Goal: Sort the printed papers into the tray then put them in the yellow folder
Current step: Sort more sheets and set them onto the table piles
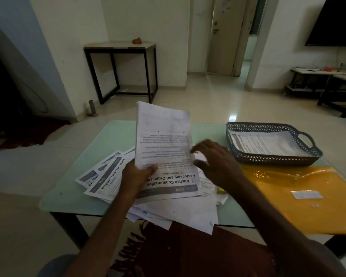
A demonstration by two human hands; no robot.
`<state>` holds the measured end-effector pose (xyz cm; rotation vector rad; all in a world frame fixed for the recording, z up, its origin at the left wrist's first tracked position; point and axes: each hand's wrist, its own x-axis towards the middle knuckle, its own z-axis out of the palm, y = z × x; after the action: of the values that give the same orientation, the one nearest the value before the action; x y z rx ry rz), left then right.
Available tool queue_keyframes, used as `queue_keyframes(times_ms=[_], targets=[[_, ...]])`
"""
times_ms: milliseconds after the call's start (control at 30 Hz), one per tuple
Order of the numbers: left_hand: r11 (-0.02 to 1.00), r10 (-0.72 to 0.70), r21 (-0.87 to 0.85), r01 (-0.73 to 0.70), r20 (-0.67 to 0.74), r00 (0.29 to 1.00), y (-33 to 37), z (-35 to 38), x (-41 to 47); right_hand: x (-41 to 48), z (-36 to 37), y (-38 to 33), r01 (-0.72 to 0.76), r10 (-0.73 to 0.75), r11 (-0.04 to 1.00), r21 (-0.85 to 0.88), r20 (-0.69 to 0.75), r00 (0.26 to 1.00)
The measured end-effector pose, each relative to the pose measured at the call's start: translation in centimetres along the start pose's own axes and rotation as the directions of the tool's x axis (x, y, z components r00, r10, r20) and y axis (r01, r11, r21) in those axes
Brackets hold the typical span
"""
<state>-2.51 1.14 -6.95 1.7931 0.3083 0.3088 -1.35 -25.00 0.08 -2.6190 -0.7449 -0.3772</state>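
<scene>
Fingers (148, 169) of the left hand (136, 176): curled round the left edge of one printed sheet (162, 134), thumb on top. The sheet is headed "Kitchen Consumables", reads upside down to the camera, and its far end stands lifted.

Just left of that hand, fanned sheets (104, 176) lie flat on the pale green glass table (84, 156).

Under the held sheet is a loose pile of papers (178, 212), its near edge overhanging the table.

Right hand (218, 162): fingers (198, 150) spread and loosely bent, holding nothing, low over the pile. They are blurred, so contact cannot be told.

The tray (238, 154) is grey and perforated, at the far right of the table, with a printed paper (268, 142) lying flat inside.

The yellow folder (308, 196) lies closed and flat, just in front of the tray.
</scene>
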Motion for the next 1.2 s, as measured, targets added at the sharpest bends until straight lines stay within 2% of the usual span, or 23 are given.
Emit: queue_keyframes(times_ms=[33,67,133,167,233,300,333,400,500,600,700,800,867,967,1033,1100,1167,1200], targets=[[1.000,-0.008,0.024,0.007,0.036,0.999,0.1,0.0,0.0,1.1,-0.4,-2.0,0.173,-0.173,0.984,-0.048,-0.011,0.985],[0.999,-0.020,0.050,0.017,0.073,0.997,0.4,0.1,-0.1,2.3,-0.4,-4.0,0.348,-0.348,0.928,-0.133,0.025,0.937],[0.990,-0.015,0.140,0.004,0.083,0.996,0.9,0.3,0.0,5.0,0.4,-7.5,0.604,-0.575,0.734,-0.309,0.190,0.796],[0.981,-0.008,0.195,-0.010,0.091,0.996,1.2,0.3,0.0,6.3,0.9,-9.1,0.663,-0.601,0.646,-0.377,0.285,0.747],[0.960,0.024,0.274,-0.063,0.145,0.989,1.9,-0.1,-0.3,8.4,1.4,-11.3,0.700,-0.560,0.523,-0.486,0.423,0.712],[0.962,0.031,0.259,-0.088,0.217,0.976,2.4,-1.3,-0.7,10.2,0.6,-12.2,0.689,-0.495,0.497,-0.528,0.479,0.725],[0.974,0.024,0.210,-0.081,0.261,0.965,2.5,-2.0,-0.8,11.0,0.0,-12.0,0.666,-0.459,0.535,-0.519,0.483,0.745],[0.993,0.041,0.095,-0.070,0.282,0.959,3.2,-3.1,-0.8,12.0,-2.1,-10.7,0.577,-0.373,0.688,-0.440,0.468,0.801],[0.994,0.112,-0.024,-0.109,0.156,0.981,3.5,-4.5,-0.1,12.4,-5.8,-6.6,0.315,-0.193,0.913,-0.259,0.406,0.893],[0.972,0.071,-0.229,-0.053,0.070,0.995,3.8,-4.8,0.3,11.3,-8.0,-1.9,0.059,-0.065,0.998,0.029,0.286,0.956],[0.956,-0.012,-0.291,0.028,0.058,0.998,4.1,-3.4,0.1,8.6,-6.3,1.5,-0.142,0.086,0.934,0.329,0.179,0.980],[0.897,-0.043,-0.424,0.127,0.202,0.978,3.9,-2.1,-0.8,5.0,-3.4,3.2,-0.227,0.183,0.869,0.440,0.141,0.973],[0.862,-0.030,-0.487,0.141,0.229,0.973,3.9,-1.7,-1.5,2.6,-2.1,4.1,-0.311,0.265,0.733,0.605,0.168,0.950],[0.822,-0.105,-0.531,0.207,0.216,0.971,2.8,-0.6,-1.7,-0.1,0.7,5.2,-0.402,0.417,0.514,0.758,0.189,0.889],[0.834,-0.122,-0.510,0.209,0.199,0.972,2.9,0.3,-2.2,-0.7,2.6,4.8,-0.410,0.445,0.412,0.814,0.213,0.870],[0.862,-0.161,-0.463,0.206,0.136,0.978,2.5,1.5,-2.4,-0.5,3.7,4.0,-0.419,0.447,0.367,0.831,0.238,0.862],[0.899,-0.151,-0.418,0.130,-0.018,0.988,2.1,2.1,-2.5,0.0,4.1,3.6,-0.425,0.427,0.380,0.822,0.251,0.868],[0.912,-0.141,-0.398,0.101,-0.071,0.987,1.9,2.2,-2.4,0.2,4.1,3.5,-0.431,0.412,0.421,0.798,0.255,0.875]])
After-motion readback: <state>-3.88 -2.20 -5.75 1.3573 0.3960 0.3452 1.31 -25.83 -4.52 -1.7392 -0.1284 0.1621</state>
